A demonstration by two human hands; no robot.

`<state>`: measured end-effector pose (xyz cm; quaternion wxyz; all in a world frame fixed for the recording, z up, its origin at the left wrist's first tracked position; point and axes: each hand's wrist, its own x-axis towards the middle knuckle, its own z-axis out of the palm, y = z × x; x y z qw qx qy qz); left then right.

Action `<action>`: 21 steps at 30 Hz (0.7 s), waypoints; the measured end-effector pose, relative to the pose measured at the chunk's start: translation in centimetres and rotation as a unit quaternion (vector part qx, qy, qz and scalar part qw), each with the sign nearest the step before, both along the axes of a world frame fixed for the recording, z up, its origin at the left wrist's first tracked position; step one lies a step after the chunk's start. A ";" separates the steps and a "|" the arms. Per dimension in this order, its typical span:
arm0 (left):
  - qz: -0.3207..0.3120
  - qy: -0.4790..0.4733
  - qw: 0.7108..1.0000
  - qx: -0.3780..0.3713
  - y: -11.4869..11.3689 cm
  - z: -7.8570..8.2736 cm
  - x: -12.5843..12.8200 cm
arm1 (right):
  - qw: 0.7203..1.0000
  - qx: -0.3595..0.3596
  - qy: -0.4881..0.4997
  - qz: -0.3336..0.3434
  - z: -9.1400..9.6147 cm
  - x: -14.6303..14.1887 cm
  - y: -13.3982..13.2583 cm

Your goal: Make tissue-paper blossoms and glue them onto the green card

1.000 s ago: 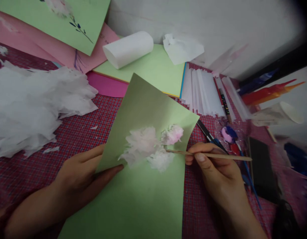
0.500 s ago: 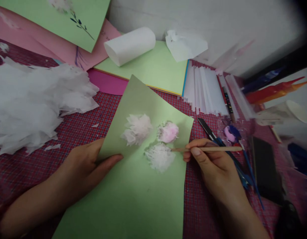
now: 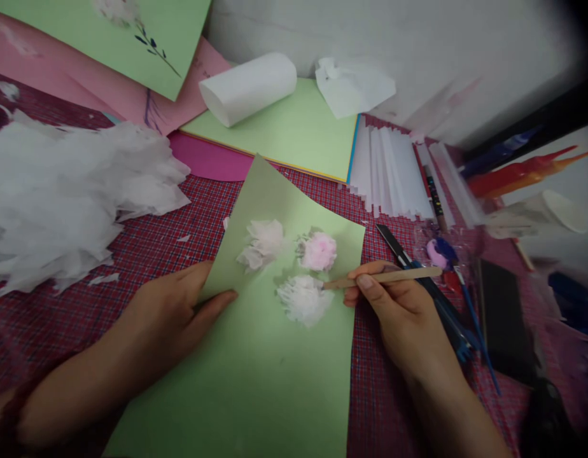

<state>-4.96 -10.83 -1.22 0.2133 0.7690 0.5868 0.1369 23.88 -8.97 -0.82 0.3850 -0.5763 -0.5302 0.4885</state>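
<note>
My left hand (image 3: 179, 324) grips the left edge of a green sheet of card (image 3: 275, 381), thumb on top and the other fingers underneath. Three tissue paper flowers sit on the upper part of the sheet: a pale one (image 3: 261, 245), a pink one (image 3: 319, 250) and a white one (image 3: 304, 300). Pinched in my right hand (image 3: 394, 305) is a flat wooden stick (image 3: 403, 275). Its tip meets the right side of the white flower. Some of my right fingers lie behind the stick, partly hidden.
A heap of white tissue paper (image 3: 60, 197) lies on the left. Behind are a white paper roll (image 3: 249, 88), stacked coloured card (image 3: 313, 137) and glue sticks (image 3: 394, 175). To the right lie a utility knife (image 3: 392, 245), a paintbrush (image 3: 478, 331) and a paper cup (image 3: 537, 213).
The wooden stick has shifted slightly left with my right hand and tilts more, its tip still at the white flower. The sheet's top corner has dipped a little.
</note>
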 end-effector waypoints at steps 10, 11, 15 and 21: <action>0.018 0.014 0.999 -0.047 0.1 0.6 0.2 | 1.000 -0.007 0.011 -0.001 0.0 -0.4 -0.1; 0.017 0.013 0.999 -0.047 0.1 0.7 0.2 | 1.000 -0.009 0.014 -0.004 0.0 -0.4 -0.1; 0.009 0.014 0.999 -0.037 0.0 0.6 0.1 | 0.998 -0.010 0.043 -0.035 -0.4 -0.2 -0.3; 0.005 0.021 0.999 -0.031 0.1 0.4 0.0 | 0.994 -0.008 0.086 -0.063 -0.7 -0.1 -0.5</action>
